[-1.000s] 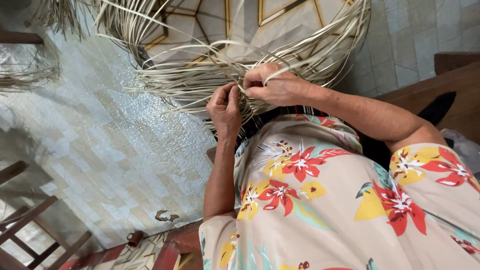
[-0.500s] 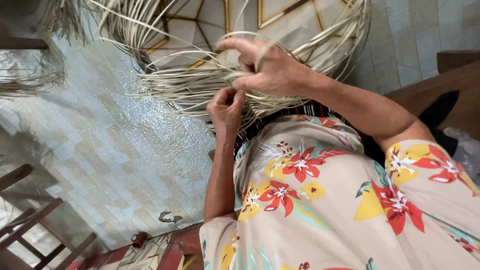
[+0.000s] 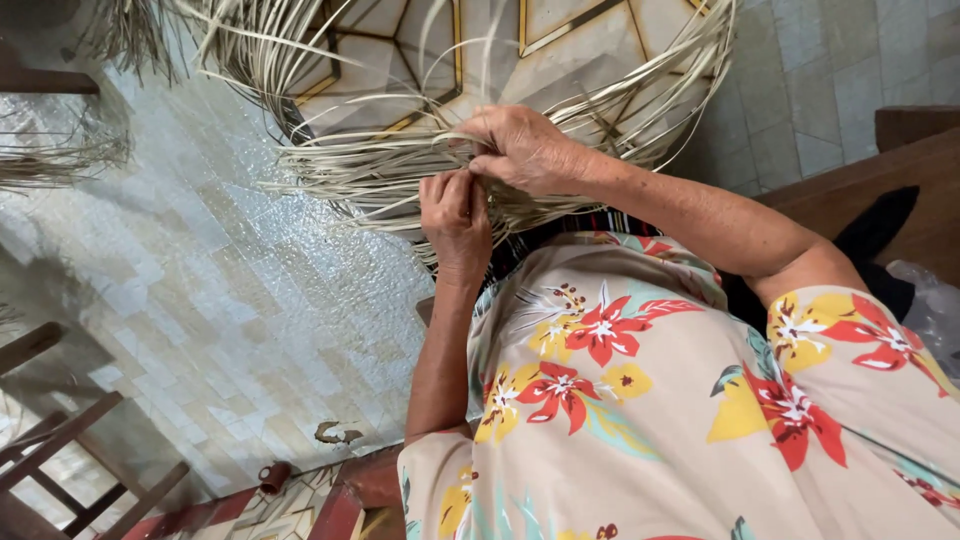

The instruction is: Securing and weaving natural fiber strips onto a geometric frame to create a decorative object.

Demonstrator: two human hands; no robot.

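The left hand (image 3: pixel 455 205) is closed into a loose fist, its fingers curled around a few pale reed strips (image 3: pixel 370 165) and pinching them just beside the right hand. The right hand (image 3: pixel 520 150) lies directly above it, touching or nearly touching it, with its fingers bent and pressed together on the same gathered strips at the spot where the bundle bunches tight. The strips belong to a half-woven ring of pale fibre (image 3: pixel 640 110) that curves up and around toward the top edge of the view, with loose ends fanning out to the left over the floor. Both forearms reach up from a short-sleeved floral garment (image 3: pixel 640 400), beige with red and yellow flowers, which fills the lower right of the view. Under the woven ring is a tiled floor (image 3: pixel 200 300) of pale, slightly glossy tiles, and further up a patterned stretch with yellow lines shows through the ring's opening. More loose fibre (image 3: pixel 60 160) lies near the left edge. Dark wooden furniture (image 3: pixel 860 180) stands at the right edge, and wooden chair rails (image 3: pixel 70 450) show in the lower left corner.
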